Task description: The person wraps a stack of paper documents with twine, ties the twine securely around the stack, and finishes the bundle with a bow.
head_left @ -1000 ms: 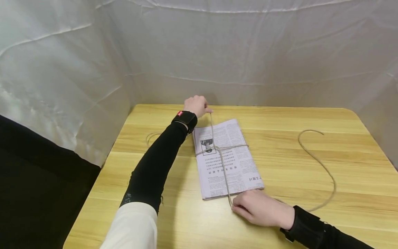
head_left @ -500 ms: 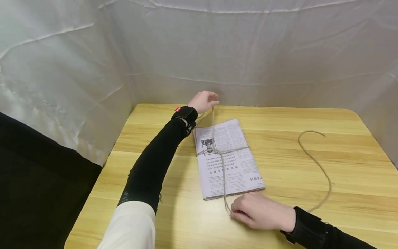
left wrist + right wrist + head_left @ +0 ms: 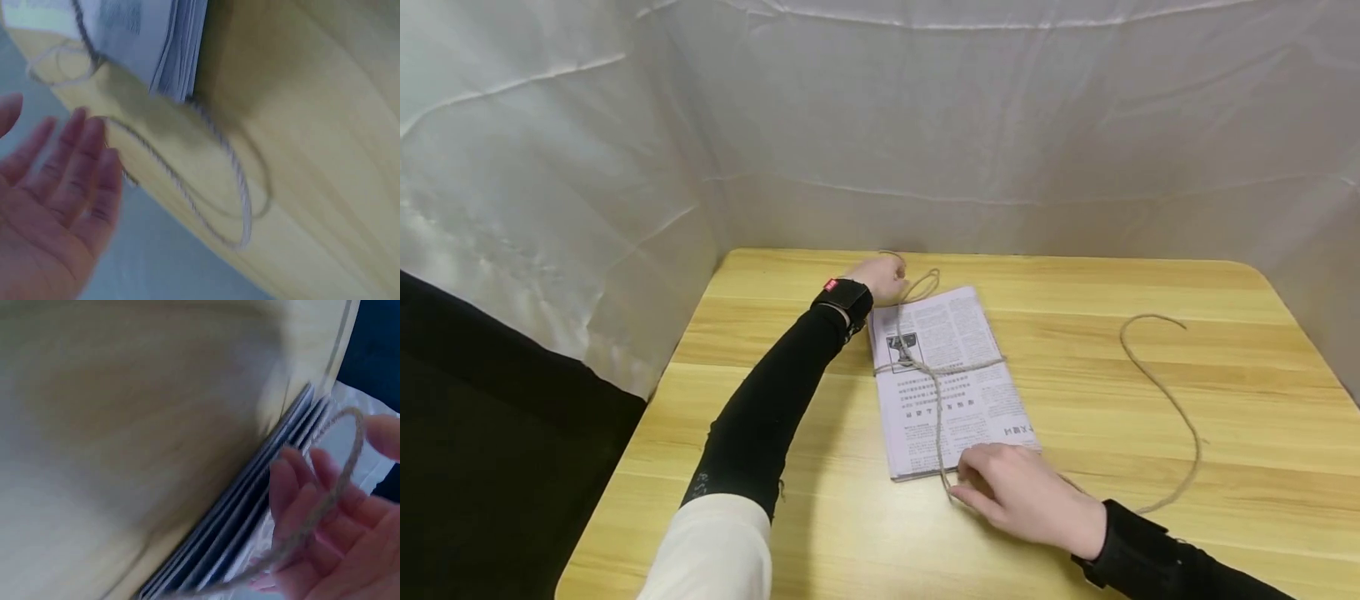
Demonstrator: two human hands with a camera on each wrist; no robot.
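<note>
At the near edge of the stack of folded newspapers (image 3: 951, 379), my right hand (image 3: 1026, 493) pinches the rough jute twine (image 3: 937, 417), keeping the lengthwise strand taut over the bundle on the pale wooden table (image 3: 1150, 400). Farther off, my left hand (image 3: 880, 279) lies with its grip apart, fingers straight; it gripped the twine a second ago, and that end now loops slack beside the stack's far edge.

both wrist views blur on us. the left hand (image 3: 53, 200) is cut by the frame's edge, and the right hand (image 3: 1026, 493) hides the newspaper bundle's (image 3: 951, 379) near corner.
</note>
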